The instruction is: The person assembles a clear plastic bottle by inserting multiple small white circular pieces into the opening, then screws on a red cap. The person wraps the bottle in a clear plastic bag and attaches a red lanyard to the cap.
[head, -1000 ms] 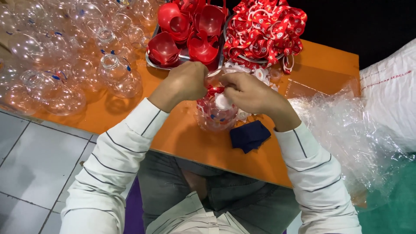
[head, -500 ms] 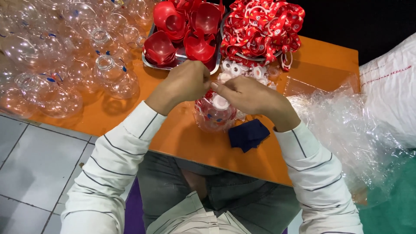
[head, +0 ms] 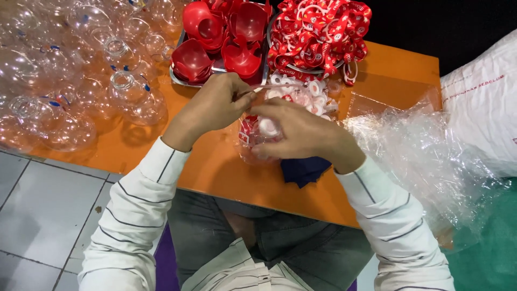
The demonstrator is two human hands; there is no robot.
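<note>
Clear plastic bottle (head: 258, 137) now gripped in right hand (head: 301, 132) near worktop (head: 215, 167) front edge; white strap (head: 269, 86) newly pinched taut by left hand (head: 215, 105).

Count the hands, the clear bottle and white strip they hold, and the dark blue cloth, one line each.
Hands: 2, left hand, right hand
Clear bottle: 1
White strip: 1
Dark blue cloth: 1
Total: 5
</note>
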